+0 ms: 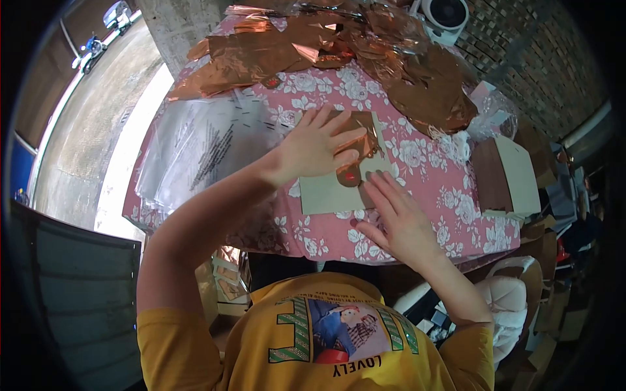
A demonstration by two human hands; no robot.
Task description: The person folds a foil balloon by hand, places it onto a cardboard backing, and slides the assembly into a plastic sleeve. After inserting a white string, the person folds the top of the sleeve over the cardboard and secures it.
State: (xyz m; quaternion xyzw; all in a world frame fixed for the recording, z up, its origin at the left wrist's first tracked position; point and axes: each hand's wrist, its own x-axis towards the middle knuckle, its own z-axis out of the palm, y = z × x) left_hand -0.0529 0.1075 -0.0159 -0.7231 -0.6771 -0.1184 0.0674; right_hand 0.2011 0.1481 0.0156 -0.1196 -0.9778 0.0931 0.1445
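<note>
A pale card lies on the pink floral tablecloth. On it rests a copper-coloured foil piece with a small red spot near its rounded lower end. My left hand lies flat over the upper left of the card and foil, its fingers spread and pointing up and right. My right hand is at the card's lower right edge, fingers stretched towards the foil and thumb apart. Nothing shows gripped in either hand. The left hand hides part of the foil.
Clear plastic bags lie in a stack at the left. Copper foil pieces spread along the far side. At the right are white strings, a clear bag and a stack of cards. A white fan stands behind.
</note>
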